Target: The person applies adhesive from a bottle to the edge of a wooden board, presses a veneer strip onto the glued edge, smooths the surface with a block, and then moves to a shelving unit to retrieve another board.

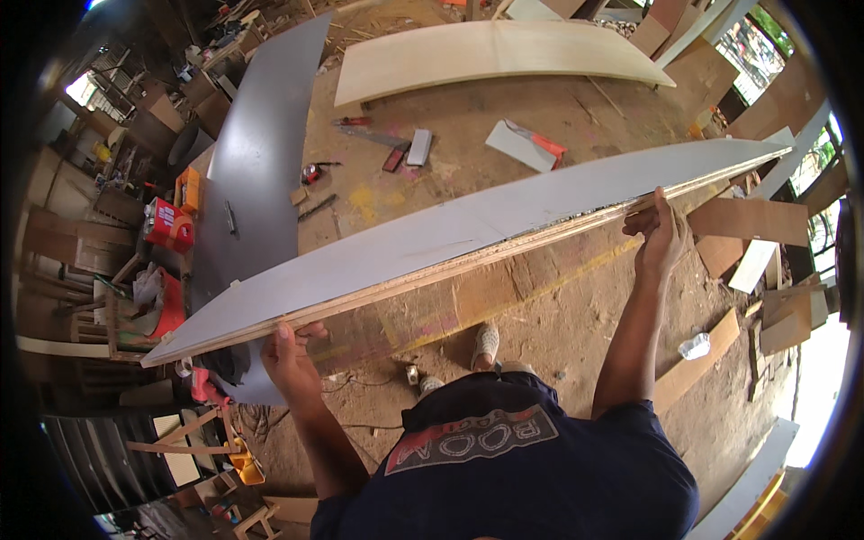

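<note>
A long board [432, 234] with a grey laminate face and a layered plywood edge spans the view, held above the work table [360, 189]. My left hand [292, 355] is closed on its near edge toward the left end. My right hand [657, 236] grips the same edge toward the right. Behind the board lie a hand saw [378, 137], a white block [418, 148], a red tape measure [313, 173] and a white offcut [513, 144] with a red-handled tool on it.
A pale plywood panel [495, 58] lies across the back. A large grey sheet [261, 108] runs along the left, beside a red can [168, 225]. Board scraps [747, 220] stand at the right. A plastic container [694, 346] sits on a plank at lower right.
</note>
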The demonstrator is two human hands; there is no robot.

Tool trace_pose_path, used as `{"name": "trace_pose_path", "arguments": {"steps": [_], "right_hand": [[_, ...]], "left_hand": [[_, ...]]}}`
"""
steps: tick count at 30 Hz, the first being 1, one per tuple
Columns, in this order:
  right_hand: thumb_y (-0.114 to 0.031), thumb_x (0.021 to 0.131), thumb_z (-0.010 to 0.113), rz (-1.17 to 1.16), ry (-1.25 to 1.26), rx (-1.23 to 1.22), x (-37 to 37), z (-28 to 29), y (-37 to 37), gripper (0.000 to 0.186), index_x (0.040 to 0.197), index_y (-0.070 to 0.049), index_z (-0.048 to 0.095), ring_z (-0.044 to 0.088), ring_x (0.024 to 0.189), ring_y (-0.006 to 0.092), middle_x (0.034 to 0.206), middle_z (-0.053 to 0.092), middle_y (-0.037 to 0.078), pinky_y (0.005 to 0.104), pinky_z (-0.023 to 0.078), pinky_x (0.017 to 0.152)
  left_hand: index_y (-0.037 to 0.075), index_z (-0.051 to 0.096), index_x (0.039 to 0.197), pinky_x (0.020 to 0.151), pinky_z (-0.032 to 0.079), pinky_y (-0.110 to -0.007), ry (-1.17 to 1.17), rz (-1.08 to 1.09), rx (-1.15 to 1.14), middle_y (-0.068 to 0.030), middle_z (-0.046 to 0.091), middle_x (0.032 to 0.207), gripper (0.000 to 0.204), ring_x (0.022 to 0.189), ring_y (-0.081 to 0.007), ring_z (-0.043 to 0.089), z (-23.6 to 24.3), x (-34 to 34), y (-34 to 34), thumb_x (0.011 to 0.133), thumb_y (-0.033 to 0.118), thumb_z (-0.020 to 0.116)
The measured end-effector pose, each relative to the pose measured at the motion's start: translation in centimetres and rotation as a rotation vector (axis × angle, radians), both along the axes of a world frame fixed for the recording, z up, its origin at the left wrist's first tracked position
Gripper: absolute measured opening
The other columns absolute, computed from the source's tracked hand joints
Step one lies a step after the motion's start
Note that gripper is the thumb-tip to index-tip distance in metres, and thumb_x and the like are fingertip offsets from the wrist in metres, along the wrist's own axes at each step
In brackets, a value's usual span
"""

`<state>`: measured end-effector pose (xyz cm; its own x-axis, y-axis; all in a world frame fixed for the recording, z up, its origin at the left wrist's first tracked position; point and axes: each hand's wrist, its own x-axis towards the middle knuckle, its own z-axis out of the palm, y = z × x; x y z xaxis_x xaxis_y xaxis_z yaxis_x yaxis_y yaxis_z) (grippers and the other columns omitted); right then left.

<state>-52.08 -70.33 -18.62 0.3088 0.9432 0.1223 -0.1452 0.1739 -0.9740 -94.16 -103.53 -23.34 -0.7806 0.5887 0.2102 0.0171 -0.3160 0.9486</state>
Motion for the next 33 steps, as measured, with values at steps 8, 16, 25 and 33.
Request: {"name": "trace_pose_path", "arguments": {"steps": [8,16,25,33], "right_hand": [[-0.035,0.1,0.076,0.035,0.016,0.077,-2.6,1.7,4.9,0.044,0.084,0.006,0.07,0.058,0.042,0.0192,0.056,0.063,0.013,0.0305,0.047,0.044],[-0.039,0.101,0.077,0.062,-0.073,0.106,-5.6,4.0,9.4,0.049,0.08,0.005,0.071,0.06,0.044,0.015,0.057,0.062,0.009,0.0288,0.049,0.043],[-0.051,0.101,0.076,0.162,-0.219,0.062,-8.8,5.0,15.1,0.06,0.077,0.003,0.068,0.061,0.049,0.0129,0.057,0.062,0.007,0.0285,0.05,0.048],[-0.051,0.103,0.072,0.162,-0.202,0.124,-9.8,5.3,17.2,0.061,0.073,0.002,0.068,0.06,0.05,0.0117,0.057,0.06,0.005,0.0292,0.049,0.049]], "left_hand": [[-0.004,0.074,0.103,0.077,0.06,-0.04,-0.023,0.109,-0.066,-0.0153,0.076,0.093,0.043,0.079,-0.024,0.074,3.5,-2.1,4.3,0.11,0.037,0.061],[-0.002,0.072,0.109,0.09,0.057,-0.04,0.679,0.751,-0.519,-0.0149,0.075,0.11,0.028,0.104,-0.0277,0.072,6.1,-2.6,9.9,0.105,0.026,0.071],[-0.002,0.061,0.146,0.126,0.032,-0.057,1.359,0.677,-0.469,-0.0215,0.063,0.148,0.048,0.142,-0.0414,0.055,8.7,-6.4,16.9,0.109,0.027,0.054],[-0.002,0.067,0.14,0.122,0.037,-0.056,1.377,0.663,-0.349,-0.0222,0.068,0.14,0.043,0.136,-0.0422,0.06,8.3,-8.8,20.0,0.109,0.026,0.057]]}}
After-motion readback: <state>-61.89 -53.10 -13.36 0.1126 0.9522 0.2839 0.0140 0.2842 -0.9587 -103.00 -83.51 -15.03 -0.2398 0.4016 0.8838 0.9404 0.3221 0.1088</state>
